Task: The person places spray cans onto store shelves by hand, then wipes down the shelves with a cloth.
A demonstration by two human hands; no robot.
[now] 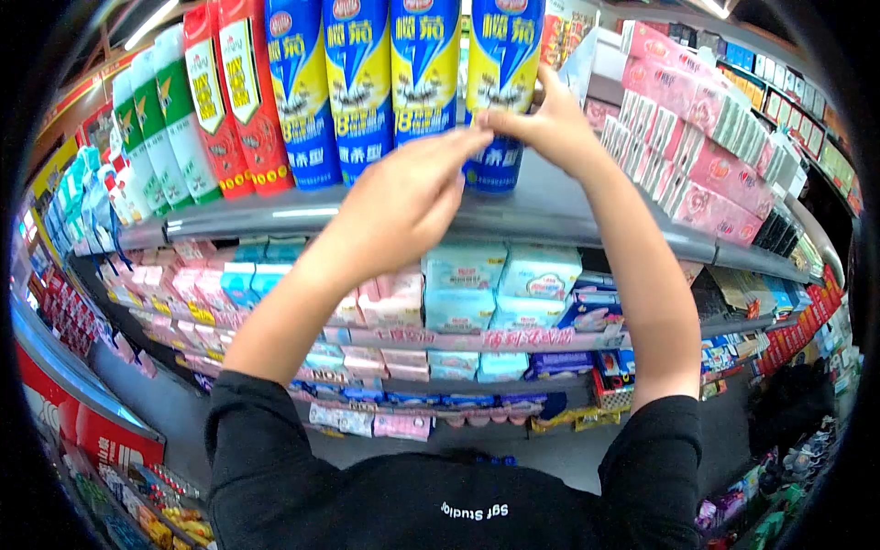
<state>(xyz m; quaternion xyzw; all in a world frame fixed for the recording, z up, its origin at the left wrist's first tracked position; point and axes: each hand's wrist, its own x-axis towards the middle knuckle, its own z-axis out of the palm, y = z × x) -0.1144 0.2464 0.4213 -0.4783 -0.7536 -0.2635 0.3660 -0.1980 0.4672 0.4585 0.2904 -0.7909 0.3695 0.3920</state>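
My right hand (557, 124) is wrapped around the rightmost blue-and-yellow insecticide spray can (500, 69), its thumb across the front. The can stands upright at the front of the grey shelf (564, 202). From the left, my left hand (408, 188) reaches to the same can. Its fingers are bent together, and their tips meet the can's lower left side beside my right thumb; whether they hold anything is hidden. Several matching cans (357, 82) stand in a row to the left, with a gap before the gripped one.
Red spray cans (243, 101) and green-and-white cans (174, 119) stand farther left on the shelf. Pink tissue packs (701, 137) are stacked at its right. Lower shelves hold pastel packages (463, 293). A red-sided display (101, 422) stands at lower left.
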